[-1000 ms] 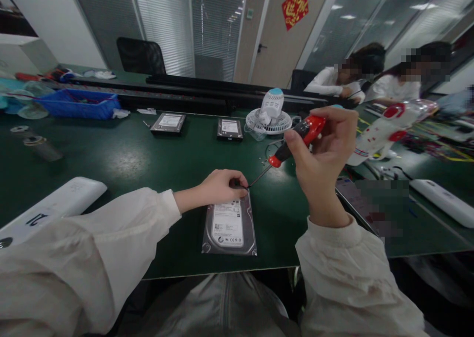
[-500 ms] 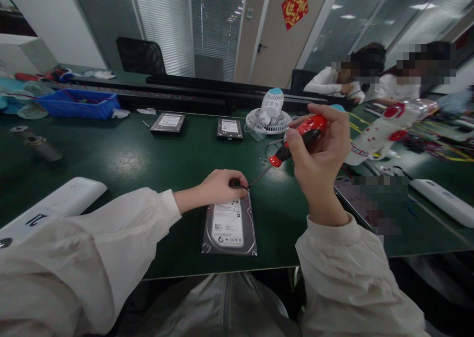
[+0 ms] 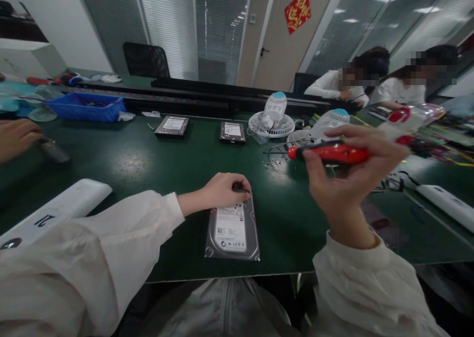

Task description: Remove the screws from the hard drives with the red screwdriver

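Note:
A hard drive [image 3: 231, 228] with a white label lies on the green table in front of me. My left hand [image 3: 227, 189] grips its far end, with thumb and fingers curled around the corner. My right hand [image 3: 344, 174] holds a red and black screwdriver [image 3: 333, 152] in the air, right of the drive. The screwdriver lies nearly level, its shaft pointing left and its tip apart from the drive. Beneath the shaft, several small screws [image 3: 276, 164] are scattered on the table.
Two more hard drives [image 3: 172, 126] [image 3: 232, 132] lie farther back. White fans [image 3: 274, 114] stand behind the screws. A blue basket [image 3: 87, 107] sits at the far left. Another person's hand [image 3: 18, 137] is by a metal cylinder [image 3: 55, 150]. White power-bank-like cases [image 3: 62, 208] flank me. Two people sit at the right.
My right hand has drawn the screwdriver up and right, off the drive's far corner, and turned it level. My left hand stays on the drive. Another person's hand has come in at the left.

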{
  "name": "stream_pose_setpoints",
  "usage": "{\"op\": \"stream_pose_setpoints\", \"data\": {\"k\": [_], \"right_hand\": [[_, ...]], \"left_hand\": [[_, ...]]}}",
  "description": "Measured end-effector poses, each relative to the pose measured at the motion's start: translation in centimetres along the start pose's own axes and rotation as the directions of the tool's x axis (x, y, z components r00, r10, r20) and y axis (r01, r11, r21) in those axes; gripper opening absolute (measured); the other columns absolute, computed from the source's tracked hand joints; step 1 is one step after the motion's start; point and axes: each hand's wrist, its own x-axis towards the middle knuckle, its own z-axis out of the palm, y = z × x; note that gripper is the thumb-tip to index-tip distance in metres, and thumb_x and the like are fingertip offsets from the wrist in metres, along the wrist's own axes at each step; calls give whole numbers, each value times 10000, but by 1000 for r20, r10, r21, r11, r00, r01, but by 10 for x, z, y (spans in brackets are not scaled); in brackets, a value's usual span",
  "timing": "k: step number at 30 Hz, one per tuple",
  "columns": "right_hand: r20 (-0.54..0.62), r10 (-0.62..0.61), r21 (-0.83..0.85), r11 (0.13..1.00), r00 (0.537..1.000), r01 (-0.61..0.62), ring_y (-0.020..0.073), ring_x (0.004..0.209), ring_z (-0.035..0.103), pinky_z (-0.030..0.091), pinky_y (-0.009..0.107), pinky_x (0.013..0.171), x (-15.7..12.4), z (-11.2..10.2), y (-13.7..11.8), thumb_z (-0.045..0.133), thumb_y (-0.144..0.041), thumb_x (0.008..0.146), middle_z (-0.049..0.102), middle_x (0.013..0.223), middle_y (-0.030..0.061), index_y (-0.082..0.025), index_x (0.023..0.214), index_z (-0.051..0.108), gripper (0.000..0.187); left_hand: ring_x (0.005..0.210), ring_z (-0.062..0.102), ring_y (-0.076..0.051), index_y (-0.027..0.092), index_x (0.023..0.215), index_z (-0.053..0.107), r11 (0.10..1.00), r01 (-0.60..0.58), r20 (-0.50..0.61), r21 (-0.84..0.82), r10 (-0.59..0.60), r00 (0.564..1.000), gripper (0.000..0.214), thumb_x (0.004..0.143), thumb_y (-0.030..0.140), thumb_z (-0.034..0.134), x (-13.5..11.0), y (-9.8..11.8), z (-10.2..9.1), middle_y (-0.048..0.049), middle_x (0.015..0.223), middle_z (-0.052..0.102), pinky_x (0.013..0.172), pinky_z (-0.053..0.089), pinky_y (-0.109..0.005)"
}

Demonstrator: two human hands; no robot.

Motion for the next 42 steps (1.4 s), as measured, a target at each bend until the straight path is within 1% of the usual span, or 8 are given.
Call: {"op": "stream_pose_setpoints", "data": {"k": [5,11,21,26,28,30,33,42], "right_hand": [[566,-136,-144,955,813,260,208,869,690,557,329,648,-39,-34,-30,760,-158,806,708,1075,97,-257,892,492,298],[790,-203,-67,910,579,410,228,862,702,564,339,656,-60,-47,-59,670,-203,884,758,1021,112,-212,908,595,79],[904,-90,45,992,418,116,268,910,711,624,390,704,-53,-42,-70,701,-474,835,725,1073,137,-164,951,608,344],[904,125,-40,977,409,-209,182,936,716,597,302,760,-36,-30,-49,561,-299,955,703,1106,93,-197,1052,626,155],[913,200,-104,957,356,-272,212,1003,684,571,361,869,-31,-15,-36,534,-263,963,709,1058,92,-187,1023,649,151],[937,248,-165,935,247,-314,228,1016,656,538,388,893,-29,4,-23,561,-251,945,709,1050,95,-174,1032,662,154],[958,230,-165,930,170,-327,215,960,648,518,372,857,-29,25,-11,600,-226,917,715,998,77,-169,997,675,124],[979,177,-142,951,106,-274,209,937,618,468,354,831,-27,36,-14,547,-216,946,717,944,73,-157,913,688,157]], "left_hand": [[844,672,-175,237,983,746,1000,-1,-25,13,1,1000,195,848,366,691,1,1,1,-9,955,752,750,506,-309],[863,664,-182,231,956,745,1000,13,-60,4,-12,998,162,863,325,651,1,2,3,-5,961,758,790,493,-327],[933,662,-198,197,856,719,982,82,-110,-167,-102,989,292,940,249,444,2,2,2,-36,967,744,867,494,-341],[836,635,-177,177,780,686,934,73,-186,-349,-145,972,296,910,238,428,5,-1,3,-44,876,716,782,503,-305],[779,619,-164,173,745,660,902,64,-240,-427,-182,954,288,893,231,420,8,-2,3,-44,831,696,749,501,-289],[721,602,-147,171,721,635,867,56,-296,-495,-228,928,274,873,211,410,12,-4,1,-40,795,673,714,496,-273],[664,575,-125,170,719,622,819,39,-363,-572,-296,883,246,841,173,409,16,-4,-7,-28,772,646,667,478,-245],[645,533,-110,174,756,625,737,34,-447,-675,-446,776,221,836,202,420,20,-12,-32,-30,818,627,617,423,-223]]}}
